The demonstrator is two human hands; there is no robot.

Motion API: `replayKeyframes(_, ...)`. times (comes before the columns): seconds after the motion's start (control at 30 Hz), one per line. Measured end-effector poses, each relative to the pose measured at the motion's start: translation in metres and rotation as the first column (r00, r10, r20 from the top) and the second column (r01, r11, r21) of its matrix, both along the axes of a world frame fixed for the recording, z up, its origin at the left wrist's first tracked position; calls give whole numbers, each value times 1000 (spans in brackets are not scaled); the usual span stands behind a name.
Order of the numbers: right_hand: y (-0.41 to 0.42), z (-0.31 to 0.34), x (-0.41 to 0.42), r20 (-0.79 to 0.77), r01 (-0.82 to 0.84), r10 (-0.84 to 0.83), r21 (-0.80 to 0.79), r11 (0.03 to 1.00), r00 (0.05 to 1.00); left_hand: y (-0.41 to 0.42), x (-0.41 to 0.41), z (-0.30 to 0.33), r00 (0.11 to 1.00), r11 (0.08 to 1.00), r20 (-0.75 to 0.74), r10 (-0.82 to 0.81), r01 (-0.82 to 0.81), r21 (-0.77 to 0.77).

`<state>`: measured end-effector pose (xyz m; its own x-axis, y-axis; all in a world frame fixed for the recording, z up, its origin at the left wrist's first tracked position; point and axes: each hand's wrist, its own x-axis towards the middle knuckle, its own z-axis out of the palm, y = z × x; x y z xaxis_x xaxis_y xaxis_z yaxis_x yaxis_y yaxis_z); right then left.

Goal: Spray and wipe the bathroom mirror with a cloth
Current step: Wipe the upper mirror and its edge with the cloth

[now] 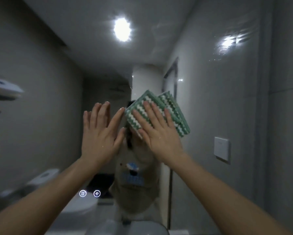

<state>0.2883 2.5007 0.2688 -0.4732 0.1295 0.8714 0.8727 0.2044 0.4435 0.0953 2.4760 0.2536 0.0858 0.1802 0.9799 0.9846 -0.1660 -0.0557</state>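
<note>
The bathroom mirror (210,99) fills nearly the whole view and reflects the room, a ceiling light and a person's torso. My right hand (156,133) lies flat with straight fingers on a folded green-and-white cloth (142,106), pressing it against the glass at centre. The cloth's reflection shows just to its right. My left hand (100,133) is raised beside it, fingers straight and spread, close to or touching the glass; it holds nothing. No spray bottle is in view.
Two round lit touch icons (89,193) sit low on the mirror. A white fixture (3,90) juts out at the left edge. A white wall switch (222,149), a toilet and a doorway appear in the reflection. A basin rim (142,228) shows at the bottom.
</note>
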Motion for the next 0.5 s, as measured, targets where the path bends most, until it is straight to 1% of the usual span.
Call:
replayKeyframes(0.17, 9, 54, 59, -245, 6, 1, 27, 1000, 969, -3, 6, 25, 999, 999, 25, 27, -27, -31)
replayKeyframes(0.3, 5, 69, 95, -473, 4, -20, -36, 999, 881, -2, 2, 25, 1000, 999, 1, 27, -27, -30)
replayKeyframes(0.43, 0, 74, 76, -587, 1, -58, -96, 995, 807, 1, 0, 33, 999, 999, -21, 38, -39, -24)
replayKeyframes(0.5, -2, 77, 56, -602, -14, -51, -103, 995, 797, 3, -4, 40, 999, 999, -9, 35, -35, -12)
